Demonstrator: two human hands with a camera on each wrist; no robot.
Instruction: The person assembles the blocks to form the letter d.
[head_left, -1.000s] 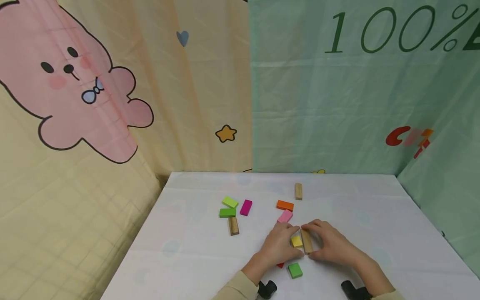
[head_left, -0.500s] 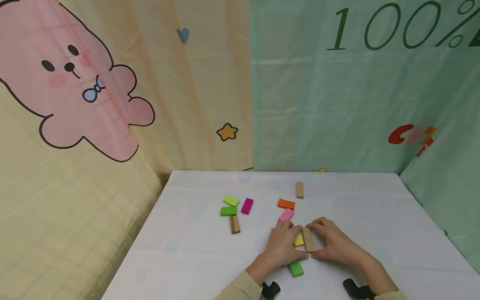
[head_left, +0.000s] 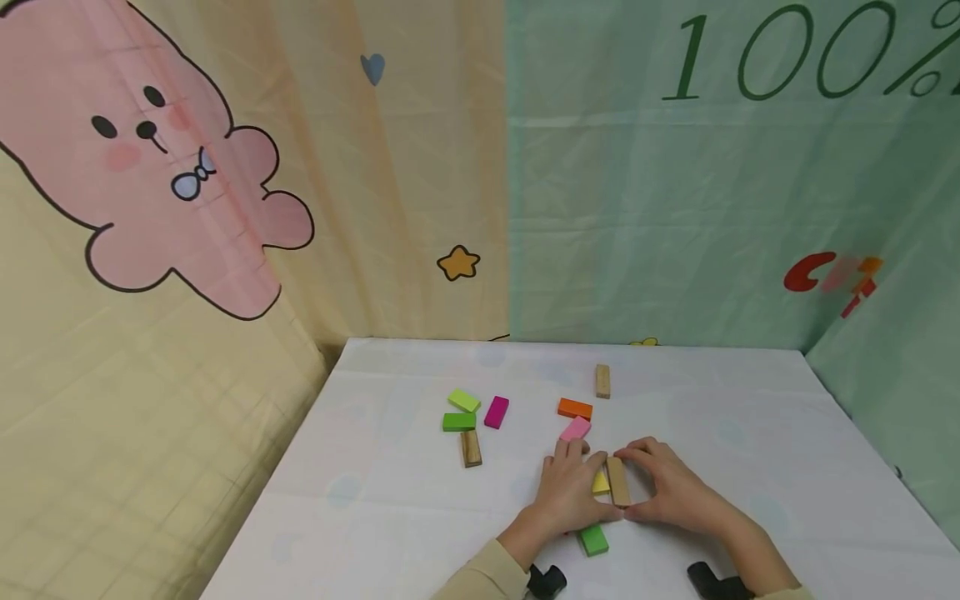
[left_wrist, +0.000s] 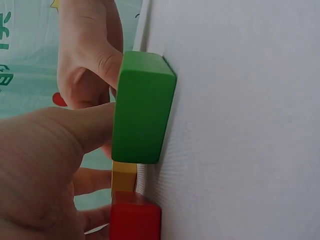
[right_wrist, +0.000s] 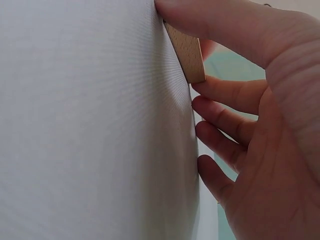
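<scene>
- Bringing its thumb inward, the left hand (head_left: 566,492) half-curls around the yellow block (head_left: 601,483), hold unclear.
- The right hand (head_left: 667,487) pinches the plain wooden block (head_left: 618,482) endwise, seemingly steadying it.

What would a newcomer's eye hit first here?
Likely the big printed pink bear at the head view's upper left, with the green "100%" at upper right. Then the left hand and right hand, fingertips close together about a wooden block. In the left wrist view, a green block looms mid-frame, with a red block at the bottom edge.
</scene>
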